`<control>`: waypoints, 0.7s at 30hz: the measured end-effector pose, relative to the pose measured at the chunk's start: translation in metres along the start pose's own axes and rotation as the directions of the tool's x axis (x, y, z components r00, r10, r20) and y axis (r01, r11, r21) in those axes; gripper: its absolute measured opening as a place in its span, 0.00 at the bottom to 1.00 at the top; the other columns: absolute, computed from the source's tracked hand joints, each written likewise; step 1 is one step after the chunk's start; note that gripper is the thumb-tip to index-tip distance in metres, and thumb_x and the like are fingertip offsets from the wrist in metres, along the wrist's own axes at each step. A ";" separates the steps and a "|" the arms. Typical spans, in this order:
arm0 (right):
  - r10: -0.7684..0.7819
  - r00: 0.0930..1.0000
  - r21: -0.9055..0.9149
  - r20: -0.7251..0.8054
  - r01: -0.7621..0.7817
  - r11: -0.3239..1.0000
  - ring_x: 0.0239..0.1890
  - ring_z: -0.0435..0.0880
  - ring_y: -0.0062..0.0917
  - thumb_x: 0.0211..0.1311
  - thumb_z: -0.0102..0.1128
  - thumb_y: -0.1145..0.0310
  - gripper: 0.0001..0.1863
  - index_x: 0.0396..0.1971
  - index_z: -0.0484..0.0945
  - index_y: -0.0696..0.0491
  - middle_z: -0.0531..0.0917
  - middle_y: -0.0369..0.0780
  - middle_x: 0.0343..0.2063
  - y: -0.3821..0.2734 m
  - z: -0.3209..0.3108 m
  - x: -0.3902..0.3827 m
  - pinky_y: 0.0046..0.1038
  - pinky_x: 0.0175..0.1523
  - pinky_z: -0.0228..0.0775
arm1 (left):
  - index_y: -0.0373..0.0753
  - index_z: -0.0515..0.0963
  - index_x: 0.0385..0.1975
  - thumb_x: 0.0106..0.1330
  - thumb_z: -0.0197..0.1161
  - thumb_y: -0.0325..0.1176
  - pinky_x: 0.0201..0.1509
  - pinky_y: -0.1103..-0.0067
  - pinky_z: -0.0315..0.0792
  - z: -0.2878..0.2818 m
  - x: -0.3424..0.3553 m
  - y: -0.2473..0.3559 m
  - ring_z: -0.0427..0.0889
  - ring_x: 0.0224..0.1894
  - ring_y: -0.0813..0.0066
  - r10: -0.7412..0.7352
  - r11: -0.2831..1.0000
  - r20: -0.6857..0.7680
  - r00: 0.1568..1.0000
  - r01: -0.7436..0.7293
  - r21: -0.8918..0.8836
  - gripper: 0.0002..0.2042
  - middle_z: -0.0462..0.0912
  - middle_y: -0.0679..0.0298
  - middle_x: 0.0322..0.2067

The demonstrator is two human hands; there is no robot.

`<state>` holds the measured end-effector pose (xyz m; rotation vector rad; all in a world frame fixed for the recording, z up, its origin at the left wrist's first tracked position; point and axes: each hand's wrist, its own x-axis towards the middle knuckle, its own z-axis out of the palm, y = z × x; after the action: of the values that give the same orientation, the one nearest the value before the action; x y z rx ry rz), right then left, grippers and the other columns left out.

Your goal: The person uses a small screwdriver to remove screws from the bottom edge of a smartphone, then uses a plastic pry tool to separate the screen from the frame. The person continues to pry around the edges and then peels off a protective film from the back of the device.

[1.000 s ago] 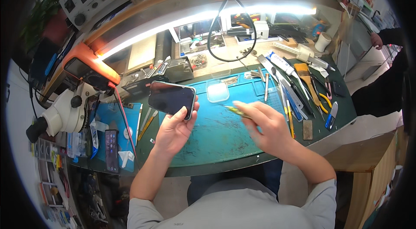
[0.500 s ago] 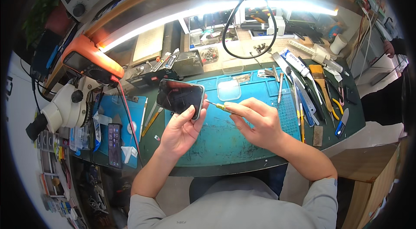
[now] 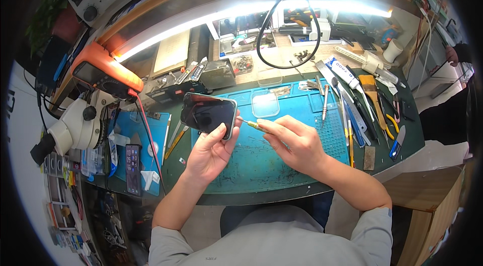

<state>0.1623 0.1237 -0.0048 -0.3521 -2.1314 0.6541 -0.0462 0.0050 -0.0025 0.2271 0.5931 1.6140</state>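
Note:
A dark-screened smartphone [image 3: 208, 113] rests in my left hand [image 3: 214, 153], which is closed on its lower right end with the thumb over the front. My right hand [image 3: 297, 144] pinches a small screwdriver [image 3: 255, 125] with a yellow-green handle. Its thin tip points left at the phone's right edge, close to my left fingertips; whether it touches the edge I cannot tell. Both hands are above the blue work mat [image 3: 251, 170]. Beyond them a clear shallow plastic box [image 3: 265, 104] lies on the mat.
Brushes, tweezers, a glue tube [image 3: 344, 72], yellow-handled pliers [image 3: 392, 127] and a knife [image 3: 397, 143] lie at right. An orange multimeter [image 3: 105, 72], a white microscope [image 3: 75, 125] and another phone [image 3: 133, 168] are at left. A black cable loop [image 3: 259, 39] hangs ahead. Another person [image 3: 450, 115] is at far right.
My right hand and the screwdriver have shifted very slightly left. The phone stays in my left hand at nearly the same place and tilt.

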 end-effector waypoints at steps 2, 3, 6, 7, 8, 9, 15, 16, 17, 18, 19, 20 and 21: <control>0.000 1.000 0.002 0.000 0.000 1.000 0.28 0.84 0.29 0.60 0.69 0.76 0.17 0.50 0.84 0.52 0.82 0.37 0.29 0.001 0.000 0.000 0.30 0.30 0.78 | 0.29 0.67 0.65 0.76 0.56 0.24 0.66 0.77 0.80 0.000 0.000 0.000 0.79 0.61 0.68 0.006 1.000 -0.001 1.000 -0.006 0.012 0.20 0.77 0.54 0.60; -0.003 1.000 -0.001 -0.002 0.003 1.000 0.28 0.84 0.29 0.60 0.69 0.77 0.17 0.50 0.85 0.52 0.82 0.37 0.29 0.001 0.001 0.000 0.30 0.30 0.78 | 0.29 0.67 0.65 0.76 0.56 0.24 0.66 0.77 0.80 0.002 0.000 0.000 0.79 0.61 0.68 0.009 1.000 -0.001 1.000 -0.009 0.021 0.19 0.77 0.54 0.59; -0.010 1.000 -0.008 -0.011 0.010 1.000 0.28 0.83 0.27 0.59 0.69 0.77 0.17 0.50 0.85 0.51 0.82 0.36 0.29 0.003 0.001 -0.001 0.29 0.29 0.78 | 0.29 0.68 0.65 0.76 0.56 0.24 0.66 0.78 0.80 0.002 0.000 -0.001 0.80 0.61 0.69 0.018 0.999 -0.003 1.000 -0.018 0.041 0.19 0.77 0.54 0.59; -0.012 1.000 -0.008 -0.017 0.012 1.000 0.28 0.83 0.27 0.58 0.68 0.78 0.18 0.50 0.85 0.50 0.82 0.36 0.29 0.003 0.001 0.000 0.29 0.29 0.78 | 0.29 0.68 0.65 0.76 0.56 0.24 0.65 0.78 0.80 0.002 0.000 -0.001 0.80 0.61 0.69 0.022 0.999 -0.004 1.000 -0.021 0.047 0.19 0.78 0.54 0.58; -0.014 1.000 -0.008 -0.023 0.014 1.000 0.28 0.83 0.26 0.58 0.68 0.78 0.19 0.50 0.85 0.50 0.81 0.35 0.29 0.002 0.001 0.000 0.28 0.28 0.78 | 0.29 0.67 0.65 0.76 0.56 0.24 0.66 0.78 0.80 0.002 0.000 -0.001 0.80 0.60 0.70 0.023 0.998 -0.003 1.000 -0.023 0.050 0.19 0.77 0.54 0.59; -0.023 0.999 -0.027 -0.024 0.022 0.999 0.28 0.83 0.25 0.57 0.68 0.79 0.20 0.50 0.85 0.49 0.81 0.35 0.29 0.003 0.002 0.000 0.27 0.28 0.77 | 0.28 0.67 0.65 0.76 0.57 0.24 0.66 0.78 0.80 0.002 0.001 -0.001 0.80 0.60 0.70 0.025 0.998 -0.002 1.000 -0.025 0.053 0.19 0.77 0.54 0.59; -0.044 0.998 -0.085 -0.036 0.041 0.996 0.27 0.82 0.24 0.53 0.68 0.80 0.24 0.51 0.86 0.45 0.80 0.33 0.29 0.005 0.003 -0.002 0.26 0.27 0.77 | 0.28 0.69 0.63 0.76 0.57 0.24 0.65 0.78 0.80 0.001 0.002 -0.001 0.80 0.60 0.70 0.032 0.996 -0.016 0.999 -0.031 0.090 0.18 0.78 0.54 0.59; -0.042 0.999 -0.085 -0.034 0.039 0.996 0.27 0.82 0.24 0.53 0.68 0.80 0.24 0.51 0.86 0.45 0.80 0.33 0.29 0.006 0.003 -0.002 0.26 0.27 0.77 | 0.29 0.70 0.63 0.76 0.57 0.24 0.65 0.78 0.80 0.000 0.002 -0.001 0.80 0.60 0.70 0.042 0.993 -0.021 0.999 -0.039 0.111 0.18 0.78 0.54 0.59; -0.040 0.999 -0.086 -0.031 0.037 0.996 0.27 0.82 0.24 0.53 0.68 0.80 0.24 0.50 0.86 0.46 0.80 0.33 0.29 0.006 0.003 -0.002 0.26 0.26 0.77 | 0.29 0.70 0.62 0.76 0.56 0.24 0.65 0.78 0.80 0.001 0.002 -0.001 0.81 0.59 0.70 0.055 0.990 -0.026 0.998 -0.051 0.135 0.17 0.78 0.54 0.59; -0.052 0.998 -0.095 -0.033 0.048 0.994 0.27 0.82 0.24 0.53 0.68 0.80 0.23 0.50 0.86 0.46 0.80 0.33 0.29 0.007 0.003 -0.002 0.26 0.27 0.77 | 0.29 0.71 0.62 0.76 0.56 0.24 0.64 0.77 0.80 0.003 0.001 -0.002 0.81 0.59 0.70 0.067 0.985 -0.031 0.997 -0.062 0.158 0.17 0.78 0.54 0.58; -0.063 0.997 -0.105 -0.036 0.059 0.993 0.27 0.82 0.24 0.53 0.68 0.80 0.23 0.50 0.86 0.46 0.80 0.33 0.29 0.008 0.003 -0.003 0.26 0.27 0.77 | 0.30 0.71 0.62 0.76 0.56 0.25 0.64 0.77 0.80 0.003 0.001 -0.002 0.81 0.59 0.70 0.080 0.981 -0.035 0.996 -0.072 0.182 0.17 0.78 0.54 0.58; -0.075 0.996 -0.114 -0.038 0.070 0.991 0.27 0.82 0.24 0.54 0.68 0.80 0.22 0.50 0.86 0.46 0.80 0.33 0.30 0.009 0.003 -0.003 0.26 0.27 0.77 | 0.30 0.71 0.61 0.76 0.56 0.25 0.64 0.77 0.80 0.003 0.001 -0.002 0.81 0.59 0.69 0.080 0.977 -0.039 0.996 -0.071 0.202 0.16 0.79 0.54 0.58; -0.035 0.999 -0.072 -0.021 0.033 0.997 0.28 0.83 0.25 0.55 0.68 0.79 0.21 0.50 0.86 0.46 0.81 0.34 0.30 0.008 0.003 -0.003 0.27 0.28 0.77 | 0.30 0.72 0.61 0.76 0.56 0.25 0.63 0.76 0.81 0.003 0.001 -0.002 0.81 0.59 0.69 0.082 0.973 -0.044 0.996 -0.071 0.221 0.16 0.79 0.54 0.58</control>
<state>0.1623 0.1280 -0.0126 -0.3595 -2.1392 0.5524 -0.0435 0.0064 -0.0009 0.3753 0.8139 1.6324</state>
